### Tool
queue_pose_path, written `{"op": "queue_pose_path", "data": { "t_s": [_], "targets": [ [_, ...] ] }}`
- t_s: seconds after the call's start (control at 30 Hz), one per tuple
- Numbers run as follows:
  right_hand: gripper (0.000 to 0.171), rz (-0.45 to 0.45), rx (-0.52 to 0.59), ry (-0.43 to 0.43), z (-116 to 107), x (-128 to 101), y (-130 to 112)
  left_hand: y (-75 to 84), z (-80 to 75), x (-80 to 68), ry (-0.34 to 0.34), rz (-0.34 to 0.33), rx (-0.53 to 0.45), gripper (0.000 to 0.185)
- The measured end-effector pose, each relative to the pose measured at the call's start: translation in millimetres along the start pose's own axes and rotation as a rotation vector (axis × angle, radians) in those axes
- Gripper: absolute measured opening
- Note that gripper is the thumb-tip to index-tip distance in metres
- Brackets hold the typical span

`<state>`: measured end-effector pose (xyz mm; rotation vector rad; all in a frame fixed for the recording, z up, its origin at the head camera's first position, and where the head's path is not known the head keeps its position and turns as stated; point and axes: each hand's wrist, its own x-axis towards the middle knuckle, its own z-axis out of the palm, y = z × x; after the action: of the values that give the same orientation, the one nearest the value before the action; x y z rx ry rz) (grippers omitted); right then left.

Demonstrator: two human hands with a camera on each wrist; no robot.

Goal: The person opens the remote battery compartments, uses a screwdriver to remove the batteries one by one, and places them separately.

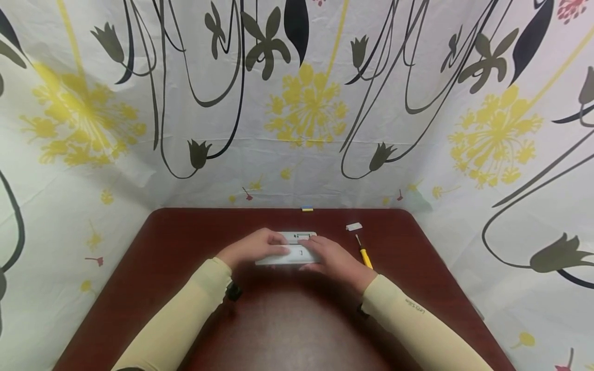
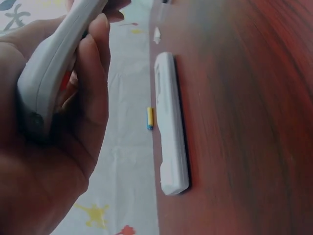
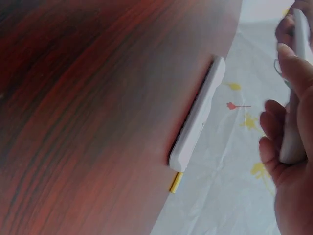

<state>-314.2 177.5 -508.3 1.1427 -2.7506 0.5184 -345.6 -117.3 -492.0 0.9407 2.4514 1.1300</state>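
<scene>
I hold a white shell (image 1: 290, 256) just above the table (image 1: 185, 242), my left hand (image 1: 252, 248) curled round one end and my right hand (image 1: 331, 257) gripping the other. A second white piece (image 1: 301, 236) lies flat just behind it. The screwdriver (image 1: 364, 254) lies beside my right hand, a battery (image 1: 307, 209) at the far edge.

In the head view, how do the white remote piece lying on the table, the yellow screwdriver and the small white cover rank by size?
1. White remote piece, partly hidden by the hands.
2. Yellow screwdriver.
3. Small white cover.
All lie at similar distance, so nearness hardly skews this.
</scene>
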Motion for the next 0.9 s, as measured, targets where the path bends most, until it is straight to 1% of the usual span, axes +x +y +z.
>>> {"op": "queue_pose_path", "data": {
  "t_s": [0.2,0.37,0.5,0.67,0.73,0.9],
  "targets": [
    [0.07,0.009,0.063,-0.044,0,2,3,4.4,5.6,1.2,0.013,0.0,0.162,0.034],
    [0.068,0.024,0.098,-0.058,0,1,4,7.6,8.7,-0.5,0.027,0.009,0.229,0.035],
    [0.067,0.042,0.124,-0.069,0,2,4,7.6,9.2,-0.7,0.035,0.022,0.246,0.036],
    [0.066,0.058,0.147,-0.083,-1,2,4,6.7,10.6,-1.1,0.046,0.006,0.249,0.042],
    [0.064,0.06,0.159,-0.087,-2,2,4,7.0,12.4,-1.7,0.057,0.0,0.262,0.044],
    [0.063,0.046,0.175,-0.081,-3,1,4,9.8,14.8,-3.6,0.074,0.013,0.295,0.045]
  ]
}}
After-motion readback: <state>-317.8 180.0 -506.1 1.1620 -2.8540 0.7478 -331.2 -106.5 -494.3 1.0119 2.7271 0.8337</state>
